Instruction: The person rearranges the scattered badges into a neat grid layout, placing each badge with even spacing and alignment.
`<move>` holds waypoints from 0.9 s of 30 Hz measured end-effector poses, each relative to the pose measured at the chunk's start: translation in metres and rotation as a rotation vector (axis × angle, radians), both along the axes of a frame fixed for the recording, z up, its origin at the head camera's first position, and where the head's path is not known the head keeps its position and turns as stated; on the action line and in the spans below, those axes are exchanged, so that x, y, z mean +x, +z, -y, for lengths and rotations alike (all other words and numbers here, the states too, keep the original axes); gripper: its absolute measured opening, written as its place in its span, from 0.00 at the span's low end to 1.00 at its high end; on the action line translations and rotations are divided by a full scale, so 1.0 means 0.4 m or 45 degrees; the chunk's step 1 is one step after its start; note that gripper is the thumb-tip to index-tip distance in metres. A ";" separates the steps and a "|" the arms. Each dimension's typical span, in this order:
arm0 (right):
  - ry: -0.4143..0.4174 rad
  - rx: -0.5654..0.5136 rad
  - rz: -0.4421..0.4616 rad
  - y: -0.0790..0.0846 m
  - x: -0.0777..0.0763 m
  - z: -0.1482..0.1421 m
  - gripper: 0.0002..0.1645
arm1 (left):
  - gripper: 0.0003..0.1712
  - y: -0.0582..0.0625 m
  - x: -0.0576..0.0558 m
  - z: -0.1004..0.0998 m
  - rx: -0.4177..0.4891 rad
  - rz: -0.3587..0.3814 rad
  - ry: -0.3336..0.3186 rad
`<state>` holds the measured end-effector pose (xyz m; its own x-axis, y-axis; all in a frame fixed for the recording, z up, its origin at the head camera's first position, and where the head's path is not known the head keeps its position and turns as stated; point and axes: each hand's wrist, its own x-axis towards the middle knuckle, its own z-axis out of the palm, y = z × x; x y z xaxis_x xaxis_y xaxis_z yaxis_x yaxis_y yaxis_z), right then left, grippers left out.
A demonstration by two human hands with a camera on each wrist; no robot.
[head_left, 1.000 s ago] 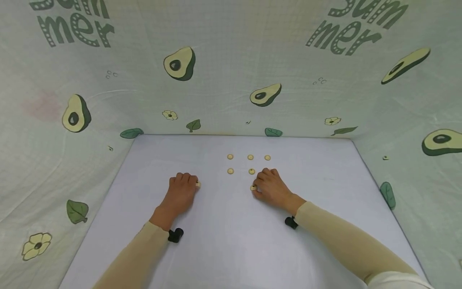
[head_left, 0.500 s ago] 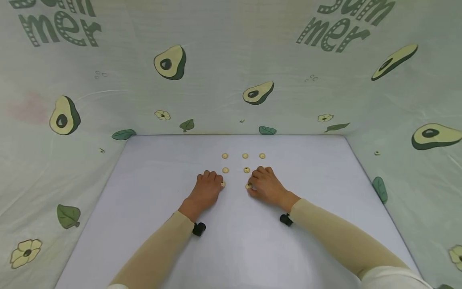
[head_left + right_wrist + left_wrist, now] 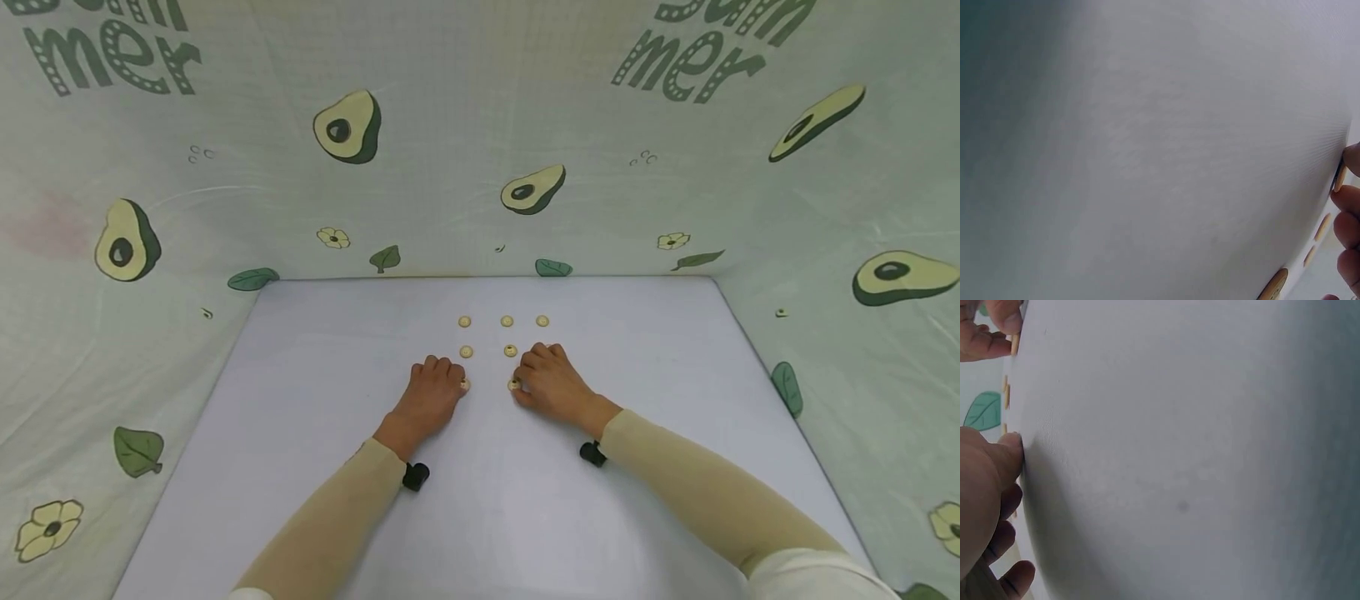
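Small round wooden buttons lie in rows on the white table. My left hand (image 3: 431, 390) pinches one button (image 3: 465, 385) at the left end of the nearest row, down at the table surface. To its right, my right hand (image 3: 551, 383) holds another button (image 3: 514, 385) between thumb and finger; the right wrist view shows that button (image 3: 1339, 177) edge-on between the fingertips. Just beyond the hands are a left button (image 3: 466, 352) and a middle button (image 3: 510, 351). A further button (image 3: 549, 345) is mostly hidden behind the right hand's knuckles.
Farthest back, a row holds a left button (image 3: 465, 322), a middle button (image 3: 507, 321) and a right button (image 3: 542, 321). A cloth with printed avocados (image 3: 347, 127) hangs around the back and sides of the table (image 3: 480, 517).
My left hand has moved right with its button, coming to the left end of the nearest row, closer to the right hand. The right hand stays in place holding its button.
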<state>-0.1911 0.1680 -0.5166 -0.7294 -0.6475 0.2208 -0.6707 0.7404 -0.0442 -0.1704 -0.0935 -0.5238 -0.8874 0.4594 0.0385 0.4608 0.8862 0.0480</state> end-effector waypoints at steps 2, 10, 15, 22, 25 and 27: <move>0.003 0.003 0.002 -0.002 0.000 0.000 0.10 | 0.14 0.000 0.001 0.000 -0.003 0.003 0.003; 0.006 -0.002 -0.007 -0.005 0.002 0.000 0.09 | 0.16 -0.001 0.003 -0.001 -0.021 0.012 0.019; 0.002 -0.001 -0.005 -0.007 0.002 -0.002 0.08 | 0.16 0.006 0.004 -0.005 -0.019 0.024 0.029; -0.002 0.003 -0.017 -0.008 0.006 -0.002 0.09 | 0.17 0.002 0.004 -0.008 -0.022 0.039 0.050; -0.040 0.009 0.020 -0.004 0.009 -0.004 0.14 | 0.19 -0.004 0.006 -0.003 0.001 0.035 0.068; -0.091 0.000 0.065 0.002 0.011 -0.011 0.17 | 0.21 0.000 0.011 0.006 0.047 0.032 0.099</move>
<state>-0.1866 0.1725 -0.5159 -0.7837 -0.5937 0.1824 -0.6133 0.7861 -0.0767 -0.1660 -0.0961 -0.5240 -0.9212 0.3879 0.0316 0.3891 0.9166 0.0923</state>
